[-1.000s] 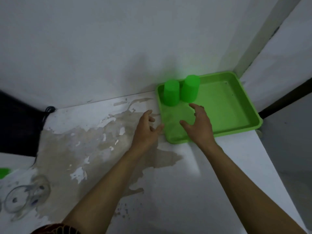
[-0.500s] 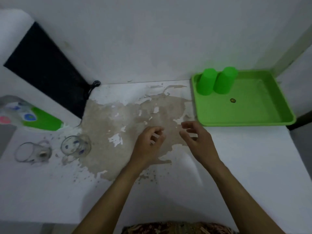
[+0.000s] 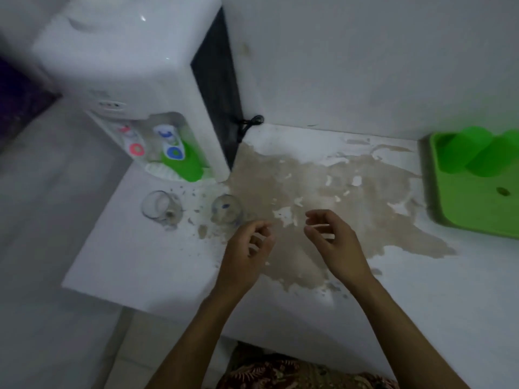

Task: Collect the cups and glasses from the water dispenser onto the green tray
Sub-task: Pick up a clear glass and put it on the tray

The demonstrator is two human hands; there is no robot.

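Grip of both hands empty, left hand (image 3: 247, 248) and right hand (image 3: 334, 240) half-curled near two glasses (image 3: 226, 209)

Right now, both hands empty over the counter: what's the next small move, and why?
Probably reach the left hand forward-left to the nearer glass. Both hands are empty, the right hand too, and two glasses, this one and the far glass, stand on the counter by the dispenser, while two green cups already sit on the tray.
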